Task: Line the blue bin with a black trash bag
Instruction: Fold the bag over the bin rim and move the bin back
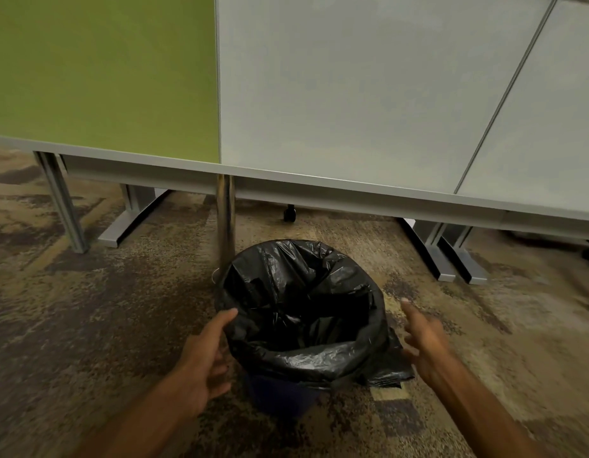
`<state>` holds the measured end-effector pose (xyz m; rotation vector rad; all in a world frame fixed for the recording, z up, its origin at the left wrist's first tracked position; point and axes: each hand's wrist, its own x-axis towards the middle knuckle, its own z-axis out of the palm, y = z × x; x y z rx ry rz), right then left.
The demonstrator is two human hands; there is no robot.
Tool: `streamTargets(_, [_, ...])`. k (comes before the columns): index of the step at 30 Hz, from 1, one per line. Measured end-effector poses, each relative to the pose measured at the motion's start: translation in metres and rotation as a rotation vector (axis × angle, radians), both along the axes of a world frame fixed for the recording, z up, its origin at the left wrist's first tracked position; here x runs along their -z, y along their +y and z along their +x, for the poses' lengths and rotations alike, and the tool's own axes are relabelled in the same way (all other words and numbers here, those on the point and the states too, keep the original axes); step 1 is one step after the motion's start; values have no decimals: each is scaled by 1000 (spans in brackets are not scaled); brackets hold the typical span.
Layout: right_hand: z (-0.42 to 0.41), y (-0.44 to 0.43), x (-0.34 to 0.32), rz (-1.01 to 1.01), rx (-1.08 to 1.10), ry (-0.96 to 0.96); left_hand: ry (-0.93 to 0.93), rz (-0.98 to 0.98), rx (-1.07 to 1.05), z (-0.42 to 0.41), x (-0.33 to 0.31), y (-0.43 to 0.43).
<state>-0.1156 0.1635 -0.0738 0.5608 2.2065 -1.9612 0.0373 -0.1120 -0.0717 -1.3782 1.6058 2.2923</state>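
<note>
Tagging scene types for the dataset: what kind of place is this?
Likely an open-plan office: green and grey partition panels on metal feet, patterned carpet, a chair caster, and a small bin with a black bag.

We see the bin point(280, 396) on the carpet point(88, 325), w/ the trash bag point(303, 312) in it and folded out over its rim. A loose flap of the bag hangs outside, right of the bin. Left hand point(205, 358) is at the bin's left side, thumb touching the bag; right hand point(425, 345) is right of the bin, apart from it, fingers spread. A metal pole point(226, 223) stands just behind the bin, to its left. Behind the bin runs a desk edge point(319, 181), partition panels point(319, 77) behind that. Desk feet point(451, 259) stand behind-right of the bin, more behind-left.
</note>
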Motion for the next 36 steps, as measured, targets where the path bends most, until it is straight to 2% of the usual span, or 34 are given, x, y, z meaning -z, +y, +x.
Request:
streamTargets(3, [18, -17, -18, -176, -159, -262, 33, 229, -11, -6, -1, 7])
streamTargets(5, [20, -23, -18, -224, -217, -331, 100, 314, -86, -12, -1, 9])
streamTargets(9, [17, -25, -7, -290, -237, -317, 148, 274, -188, -17, 7, 8])
streamTargets(12, [17, -19, 0, -426, -226, -332, 174, 307, -191, -17, 8, 6])
streamTargets(21, [21, -17, 17, -863, -189, -224, 298, 607, -59, -9, 12, -12])
streamTargets(26, [22, -19, 17, -811, -163, -205, 288, 590, -104, -9, 15, -15])
streamTargets(30, [32, -19, 9, -720, -188, -117, 332, 487, -97, -4, 10, -13])
streamTargets(33, [47, -15, 4, -590, -128, -34, 351, 403, -64, 4, 2, -5])
streamTargets(36, [63, -15, 5, -358, 25, -7, 232, 319, -211, 11, 4, 14])
